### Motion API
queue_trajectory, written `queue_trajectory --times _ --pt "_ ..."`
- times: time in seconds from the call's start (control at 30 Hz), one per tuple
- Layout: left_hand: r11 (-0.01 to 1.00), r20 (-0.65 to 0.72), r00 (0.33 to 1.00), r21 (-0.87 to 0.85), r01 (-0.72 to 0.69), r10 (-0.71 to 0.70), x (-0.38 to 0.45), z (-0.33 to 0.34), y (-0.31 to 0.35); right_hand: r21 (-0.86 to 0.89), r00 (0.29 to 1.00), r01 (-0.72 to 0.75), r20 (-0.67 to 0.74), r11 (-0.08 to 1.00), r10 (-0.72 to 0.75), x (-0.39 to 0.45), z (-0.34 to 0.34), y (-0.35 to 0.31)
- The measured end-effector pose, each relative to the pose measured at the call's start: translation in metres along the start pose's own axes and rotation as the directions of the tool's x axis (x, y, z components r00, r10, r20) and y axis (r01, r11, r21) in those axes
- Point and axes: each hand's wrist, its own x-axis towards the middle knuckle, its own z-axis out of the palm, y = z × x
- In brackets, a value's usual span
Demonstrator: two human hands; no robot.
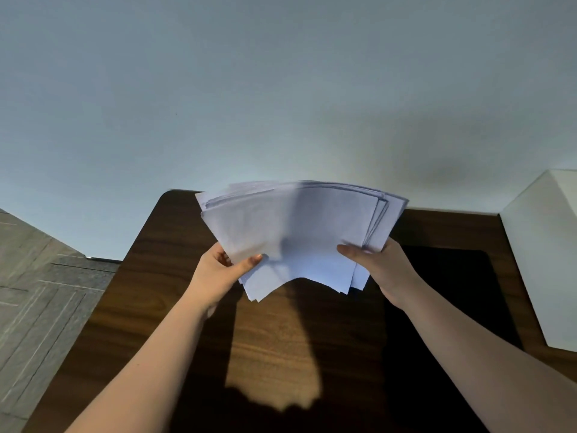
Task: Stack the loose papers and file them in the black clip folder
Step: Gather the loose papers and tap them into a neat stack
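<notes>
Left hand [224, 270] and right hand [382, 267] each pinch a lower side edge of the papers [296, 232], held raised above the wooden table [274, 339]. The sheets are light, limp and misaligned, likely to slide; edges are best squared by both sides. The black clip folder [449, 295] lies on the table beneath the right forearm.

bare table [274, 345] lies open under the raised papers [296, 232], between the forearms. the black folder [446, 295] covers the table's right part, and a white box [543, 260] blocks the right edge. the wall [281, 89] closes the far side.
</notes>
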Motion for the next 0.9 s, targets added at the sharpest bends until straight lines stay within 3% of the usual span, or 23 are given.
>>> queue_trajectory --times 0.27,0.5,0.7,0.9 --pt "0.996 0.169 0.982 -0.018 -0.086 0.087 -0.003 0.031 0.03 0.001 0.996 -0.004 0.095 1.0 0.004 -0.002 0.011 -0.011" --pt "0.931 -0.175 0.946 -0.199 -0.306 0.273 0.006 0.012 0.058 0.038 0.997 0.043 0.061 0.998 -0.046 0.001 0.002 -0.028" --pt "0.928 -0.247 0.939 -0.225 -0.296 0.239 0.003 0.034 0.078 0.022 0.991 0.072 0.107 0.997 -0.074 -0.001 0.01 -0.033" --pt "0.904 -0.451 0.854 -0.198 -0.378 0.258 0.005 0.042 0.092 -0.017 0.987 0.106 0.122 0.994 -0.103 -0.002 0.017 -0.036"
